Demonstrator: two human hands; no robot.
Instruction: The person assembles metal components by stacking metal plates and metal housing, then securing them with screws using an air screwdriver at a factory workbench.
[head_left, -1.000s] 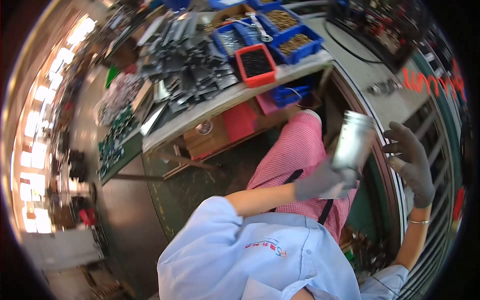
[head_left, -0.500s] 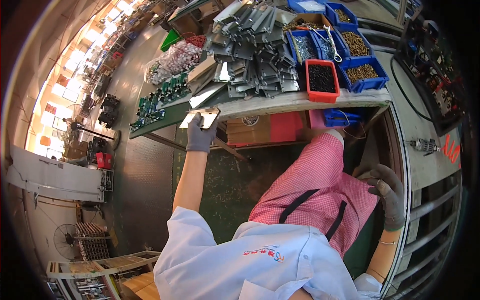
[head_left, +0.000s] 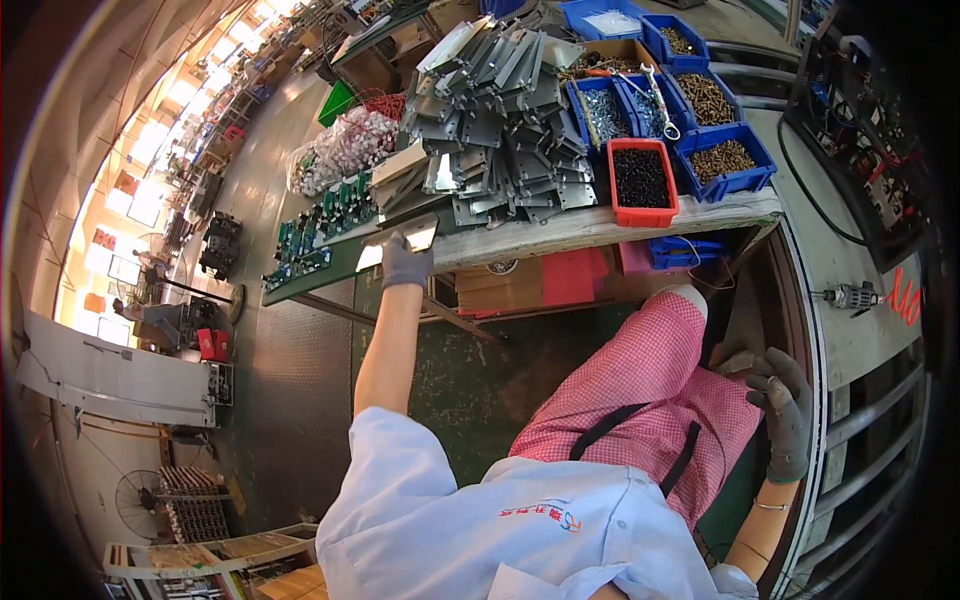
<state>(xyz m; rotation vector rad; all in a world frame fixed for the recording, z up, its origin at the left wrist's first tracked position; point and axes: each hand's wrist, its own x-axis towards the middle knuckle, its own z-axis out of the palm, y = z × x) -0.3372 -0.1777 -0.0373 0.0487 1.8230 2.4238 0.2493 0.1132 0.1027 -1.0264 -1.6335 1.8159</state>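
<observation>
My left hand point(head_left: 405, 265), in a grey glove, is closed on a flat, shiny metal plate point(head_left: 423, 238) at the front left edge of the workbench. Its fingers cover part of the plate. Just beyond lies a large heap of grey metal brackets point(head_left: 500, 130). Green circuit boards point(head_left: 325, 222) stand in rows to the left of the plate. My right hand point(head_left: 786, 415), also gloved, hovers beside my right thigh, near the metal-edged surface at the right. Its fingers are bent and apart, with nothing visible in them.
Blue bins point(head_left: 725, 160) of brass fasteners and silver screws stand at the back right. A red bin point(head_left: 640, 185) of black parts sits at the bench edge. A wrench point(head_left: 660, 102) lies across the bins. Cardboard point(head_left: 500, 290) rests below the bench; a motor-like tool point(head_left: 853, 296) lies right.
The view has shifted a little. My left hand has carried the plate slightly farther over the bench edge, toward the heap. My right hand has lifted slightly away from my thigh.
</observation>
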